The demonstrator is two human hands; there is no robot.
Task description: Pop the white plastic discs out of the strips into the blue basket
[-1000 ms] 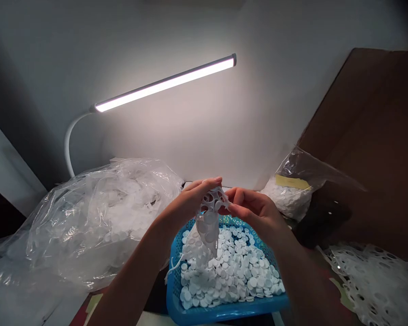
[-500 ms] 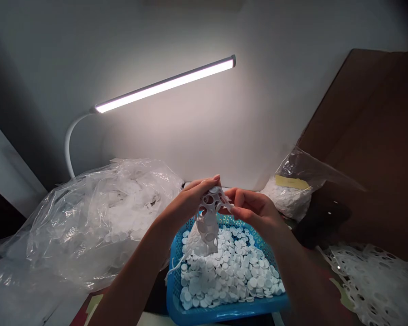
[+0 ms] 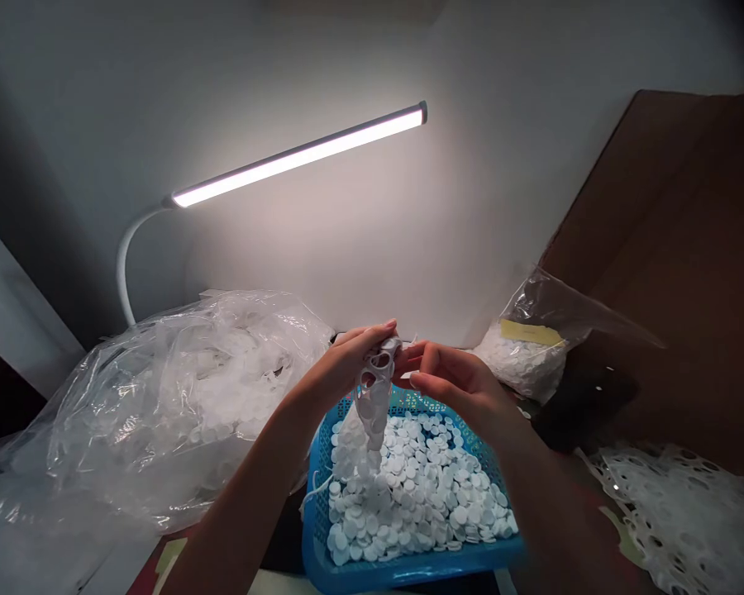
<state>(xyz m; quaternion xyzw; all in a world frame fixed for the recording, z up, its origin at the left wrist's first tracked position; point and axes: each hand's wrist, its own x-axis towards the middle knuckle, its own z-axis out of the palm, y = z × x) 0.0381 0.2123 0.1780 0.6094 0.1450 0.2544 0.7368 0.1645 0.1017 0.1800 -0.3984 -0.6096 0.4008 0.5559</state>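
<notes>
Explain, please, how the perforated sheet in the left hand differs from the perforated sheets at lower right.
The held perforated sheet hangs from the left hand above the blue basket; the loose perforated sheets lie beyond the basket's right side. The held perforated sheet looks narrow and gathered, while the loose perforated sheets spread wider in a heap. Both are white with round holes.
</notes>
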